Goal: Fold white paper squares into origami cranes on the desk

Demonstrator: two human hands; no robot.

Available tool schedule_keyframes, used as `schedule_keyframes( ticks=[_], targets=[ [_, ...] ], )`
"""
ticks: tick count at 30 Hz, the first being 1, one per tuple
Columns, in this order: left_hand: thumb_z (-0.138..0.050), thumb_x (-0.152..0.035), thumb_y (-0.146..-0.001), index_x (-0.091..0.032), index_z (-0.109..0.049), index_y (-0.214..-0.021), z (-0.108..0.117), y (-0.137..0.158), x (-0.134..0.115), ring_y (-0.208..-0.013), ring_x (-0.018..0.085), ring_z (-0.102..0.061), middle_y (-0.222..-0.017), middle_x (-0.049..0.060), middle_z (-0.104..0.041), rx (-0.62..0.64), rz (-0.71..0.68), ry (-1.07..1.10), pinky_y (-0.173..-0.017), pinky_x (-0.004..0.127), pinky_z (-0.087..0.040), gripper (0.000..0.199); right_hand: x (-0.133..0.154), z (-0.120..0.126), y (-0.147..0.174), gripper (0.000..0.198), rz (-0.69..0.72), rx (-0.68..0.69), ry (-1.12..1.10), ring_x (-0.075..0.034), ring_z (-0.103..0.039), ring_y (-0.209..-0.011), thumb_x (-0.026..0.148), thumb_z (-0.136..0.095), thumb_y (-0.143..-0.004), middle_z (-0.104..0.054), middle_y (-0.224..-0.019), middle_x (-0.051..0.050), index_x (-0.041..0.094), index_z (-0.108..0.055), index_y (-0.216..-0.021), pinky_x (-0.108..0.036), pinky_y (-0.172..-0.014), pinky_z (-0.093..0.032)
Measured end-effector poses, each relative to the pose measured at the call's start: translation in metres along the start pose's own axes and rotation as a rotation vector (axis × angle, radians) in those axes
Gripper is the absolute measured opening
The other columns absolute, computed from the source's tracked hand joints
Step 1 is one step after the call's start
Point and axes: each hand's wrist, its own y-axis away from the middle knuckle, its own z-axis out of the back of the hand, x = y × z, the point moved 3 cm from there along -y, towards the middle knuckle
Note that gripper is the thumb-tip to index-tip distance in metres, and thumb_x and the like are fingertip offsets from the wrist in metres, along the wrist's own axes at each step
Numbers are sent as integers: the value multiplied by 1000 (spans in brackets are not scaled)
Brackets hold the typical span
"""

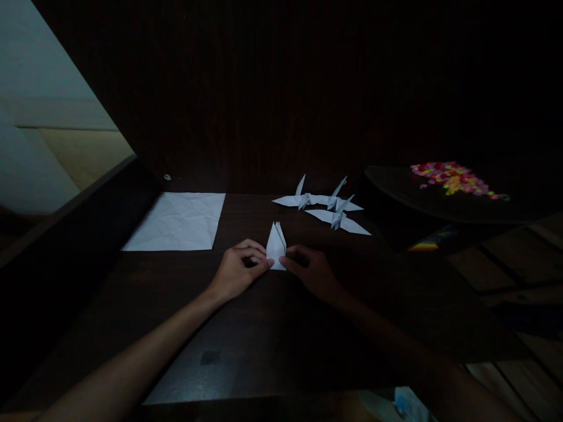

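Note:
A piece of white folded paper (pixel 275 245), narrow and pointed at its far end, stands between my two hands over the dark table. My left hand (pixel 240 266) pinches its left side near the bottom, thumb in front and fingers behind. On the opposite edge my right hand (pixel 313 268) pinches it in the same way, in deeper shadow. Behind it, to the right, sit three white paper cranes: one crane (pixel 290 201) at the left, another (pixel 349 205) partly overlapped, and a nearer crane (pixel 339 221). Creases run over a flat white paper sheet (pixel 176 221) at the left.
Small colourful paper pieces (pixel 455 177) lie on a dark raised surface (pixel 391 181) at the right. A dark panel (pixel 241 105) rises behind the table (pixel 185 363), and a low side wall (pixel 79 217) bounds the left. Wooden slats (pixel 501 264) show at far right.

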Motion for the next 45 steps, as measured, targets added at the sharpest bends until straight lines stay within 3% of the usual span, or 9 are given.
schedule_keyframes(
  ticks=[3,7,10,12,20,26,34,39,45],
  targets=[
    [-72,-30,-72,-14,-64,-69,-1,0,-3,-71,11,-57,-86,3,-59,-11,7,61,-66,26,-49,18,-2,-2,-1,17,-8,14,-100,-16,-63,-74,34,-62,-80,-67,-79,0,18,-65,-83,-28,-69,-46],
    [-76,-27,-67,-15,-58,-94,-3,0,-1,-73,11,-59,-82,1,-60,-39,121,257,-69,26,-50,34,-3,-3,-1,18,-35,-12,-162,-17,-64,-75,36,-66,-76,-68,-78,-1,19,-64,-79,-29,-69,-49],
    [-73,-31,-71,-14,-58,-102,-8,0,0,-74,13,-62,-82,3,-64,77,194,380,-70,28,-52,38,-1,-3,0,20,-52,-32,-182,-17,-64,-72,38,-68,-74,-68,-75,-1,19,-63,-76,-29,-66,-49],
    [-69,-34,-75,-14,-62,-99,-10,1,0,-72,13,-63,-81,4,-66,139,218,402,-68,28,-53,32,0,-3,0,21,-60,-16,-192,-16,-63,-67,40,-67,-74,-67,-71,-1,19,-62,-73,-28,-63,-49],
    [-64,-36,-80,-14,-69,-87,-7,4,-7,-64,13,-62,-72,3,-68,196,199,286,-62,25,-50,24,1,-3,1,34,-65,92,-240,-12,-57,-54,47,-61,-80,-61,-56,1,18,-59,-62,-25,-57,-45],
    [-62,-38,-82,-15,-72,-85,-6,6,-13,-67,15,-62,-77,4,-70,262,170,222,-60,24,-47,25,4,0,2,42,-44,127,-213,-11,-53,-51,52,-61,-79,-60,-52,1,18,-59,-53,-24,-54,-41],
    [-63,-44,-79,-15,-65,-65,-2,4,-12,-48,8,-46,-54,-2,-56,176,156,137,-45,20,-33,32,3,-5,5,40,-63,200,-263,-11,-54,-51,50,-58,-82,-59,-53,1,18,-58,-57,-24,-53,-42],
    [-65,-43,-77,-15,-66,-67,-1,4,-15,-54,11,-52,-60,0,-62,147,172,185,-50,21,-39,30,4,-6,8,31,-58,254,-231,-11,-56,-53,47,-63,-80,-61,-60,1,17,-64,-75,-22,-52,-43],
    [-64,-46,-77,-15,-70,-75,-1,2,-10,-61,14,-59,-68,2,-68,123,162,223,-57,23,-44,32,5,-4,6,32,-31,214,-181,-12,-58,-55,44,-61,-81,-64,-60,-1,16,-62,-66,-24,-55,-46]
  ],
)
